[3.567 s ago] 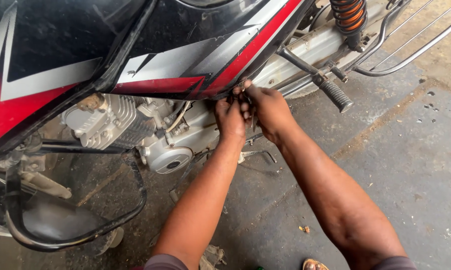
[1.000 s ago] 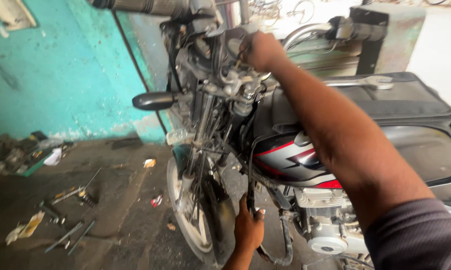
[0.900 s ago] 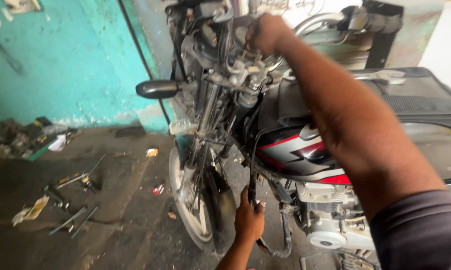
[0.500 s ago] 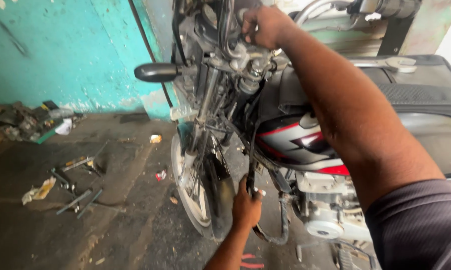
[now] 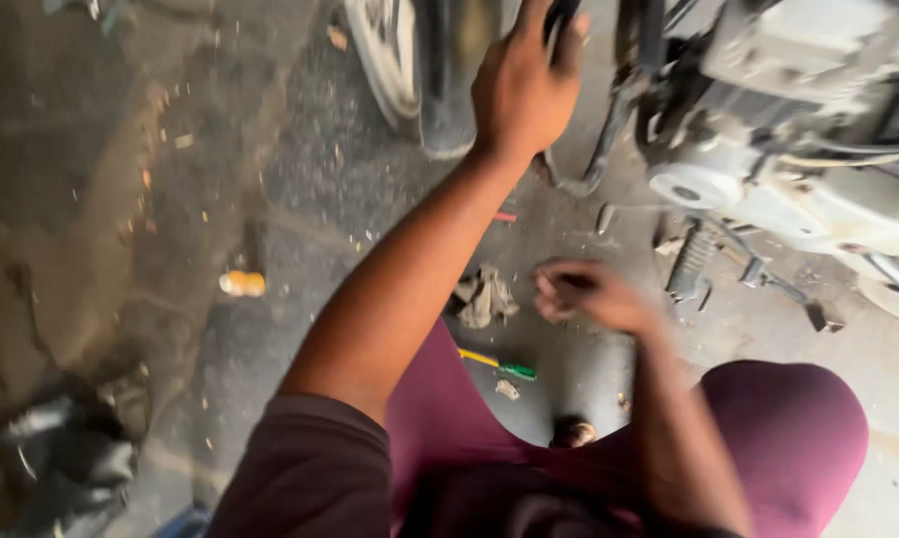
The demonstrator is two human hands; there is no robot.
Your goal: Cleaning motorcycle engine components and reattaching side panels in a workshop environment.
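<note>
Down comes the right hand [image 5: 589, 296] off the handlebar, and the view has tipped from the handlebars to the floor. It now hangs low over the concrete floor [image 5: 300, 199], fingers curled in tight with the tips pinched together; motion blur hides whether anything sits between them. The left hand [image 5: 521, 85] is up at the top edge of the view, fingers wrapped round a dark upright bar of the motorcycle frame [image 5: 559, 15], just beside the front tyre [image 5: 449, 70].

To the right, the engine casing [image 5: 768, 149] crowds the upper corner, its round silver cover jutting out. Below it the ribbed footpeg [image 5: 690, 261] sticks out toward the right hand, near but apart. A curved black crash-guard tube [image 5: 599, 139] loops down between the left wrist and the engine.

On the floor between the forearms lies a crumpled rag [image 5: 484, 296], just left of the right hand. A screwdriver with a yellow-and-green handle [image 5: 499, 365] rests nearer the person's maroon-clad knees [image 5: 788, 428].

Room to move: the widest open floor is on the left, gritty, with only a small orange object [image 5: 242, 284] on it and a dark heap [image 5: 61, 448] at the lower left corner. The right side is hemmed in by engine and pegs.
</note>
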